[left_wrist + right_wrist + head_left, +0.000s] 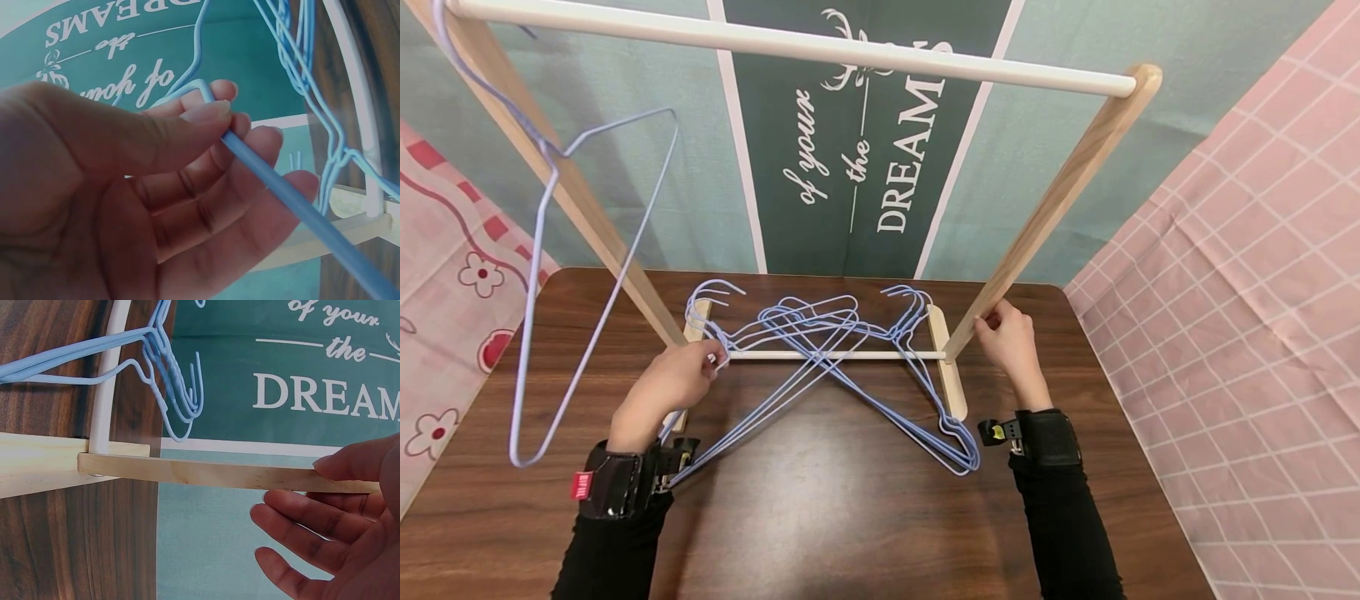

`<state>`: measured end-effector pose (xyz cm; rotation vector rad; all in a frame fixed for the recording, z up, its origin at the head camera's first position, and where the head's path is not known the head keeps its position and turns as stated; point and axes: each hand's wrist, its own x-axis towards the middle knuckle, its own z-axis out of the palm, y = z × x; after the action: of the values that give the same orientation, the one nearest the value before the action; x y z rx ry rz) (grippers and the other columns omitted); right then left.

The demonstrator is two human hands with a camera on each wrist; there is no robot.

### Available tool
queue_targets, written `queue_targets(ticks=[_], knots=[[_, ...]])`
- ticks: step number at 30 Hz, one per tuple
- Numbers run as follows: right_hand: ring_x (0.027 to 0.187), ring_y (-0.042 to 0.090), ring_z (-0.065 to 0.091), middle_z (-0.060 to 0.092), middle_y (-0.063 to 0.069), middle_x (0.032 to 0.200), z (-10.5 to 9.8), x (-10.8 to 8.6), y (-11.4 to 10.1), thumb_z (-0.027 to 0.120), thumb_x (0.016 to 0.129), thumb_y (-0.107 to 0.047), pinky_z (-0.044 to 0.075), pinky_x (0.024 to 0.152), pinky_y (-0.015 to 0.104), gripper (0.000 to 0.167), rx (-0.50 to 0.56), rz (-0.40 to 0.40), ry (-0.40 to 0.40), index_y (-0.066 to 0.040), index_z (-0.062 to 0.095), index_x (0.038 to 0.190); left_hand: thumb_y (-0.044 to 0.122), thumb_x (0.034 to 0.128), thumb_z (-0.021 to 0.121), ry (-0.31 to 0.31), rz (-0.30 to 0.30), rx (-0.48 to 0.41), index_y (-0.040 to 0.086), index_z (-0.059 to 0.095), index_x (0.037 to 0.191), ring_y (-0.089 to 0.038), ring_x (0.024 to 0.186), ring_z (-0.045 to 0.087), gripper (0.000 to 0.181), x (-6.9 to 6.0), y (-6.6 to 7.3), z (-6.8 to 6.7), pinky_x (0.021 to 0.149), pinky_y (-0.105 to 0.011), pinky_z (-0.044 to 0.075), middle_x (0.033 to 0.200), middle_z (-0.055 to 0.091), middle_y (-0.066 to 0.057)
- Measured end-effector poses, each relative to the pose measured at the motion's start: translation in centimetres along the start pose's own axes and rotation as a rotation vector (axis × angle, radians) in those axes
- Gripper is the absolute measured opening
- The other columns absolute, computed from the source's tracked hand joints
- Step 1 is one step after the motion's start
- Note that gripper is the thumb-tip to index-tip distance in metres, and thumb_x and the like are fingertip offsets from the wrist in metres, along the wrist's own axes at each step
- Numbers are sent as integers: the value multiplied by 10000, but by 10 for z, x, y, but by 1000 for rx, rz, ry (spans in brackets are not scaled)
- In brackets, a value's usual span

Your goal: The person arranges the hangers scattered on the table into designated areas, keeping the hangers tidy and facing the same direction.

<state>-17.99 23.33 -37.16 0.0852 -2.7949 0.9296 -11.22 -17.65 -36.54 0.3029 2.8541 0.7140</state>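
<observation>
In the left wrist view, my left hand (pixel 670 379) pinches the wire of a light-blue clothes hanger (pixel 281 187) between thumb and fingers. My right hand (pixel 1013 343) grips the right wooden post (pixel 237 475) of a clothes rack low down, thumb on one side and fingers on the other. Several more blue hangers (pixel 891 412) lie crossed over the rack's white lower bar (pixel 775 356), their hooks grouped at left and right. Another blue hanger (pixel 531 292) hangs at the left end of the white top bar (pixel 850 53).
The rack's left post (pixel 587 208) leans up at the left, and its wooden feet (pixel 952 392) stand on the brown table (pixel 820 517). Behind is a green cloth with lettering (pixel 842 225). A pink checked cloth (pixel 1247 275) borders the right side.
</observation>
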Motion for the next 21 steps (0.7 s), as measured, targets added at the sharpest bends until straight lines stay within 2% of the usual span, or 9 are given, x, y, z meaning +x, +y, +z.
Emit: queue_targets(ticks=[5, 13, 21], knots=[[623, 301, 553, 612, 209, 765, 0, 0, 1, 549, 869, -65, 379, 525, 323, 156, 3, -2, -3, 67, 579, 946, -28, 808, 488, 16, -16, 1, 36, 570, 909, -221, 589, 445, 144, -3, 6, -4, 522, -335, 346, 659, 498, -21], [634, 306, 562, 615, 213, 772, 0, 0, 1, 547, 866, -63, 385, 530, 323, 161, 2, -1, 0, 68, 579, 954, -27, 779, 544, 127, 21, 8, 16, 587, 908, -226, 568, 439, 143, -7, 14, -10, 518, -362, 350, 607, 472, -9], [624, 303, 557, 611, 215, 768, 1, 0, 2, 545, 868, -59, 382, 527, 321, 164, 4, -3, -6, 71, 578, 962, -3, 792, 542, 146, -7, 11, -1, 591, 971, -271, 611, 482, 185, -12, 21, -20, 561, -414, 386, 689, 550, -64]])
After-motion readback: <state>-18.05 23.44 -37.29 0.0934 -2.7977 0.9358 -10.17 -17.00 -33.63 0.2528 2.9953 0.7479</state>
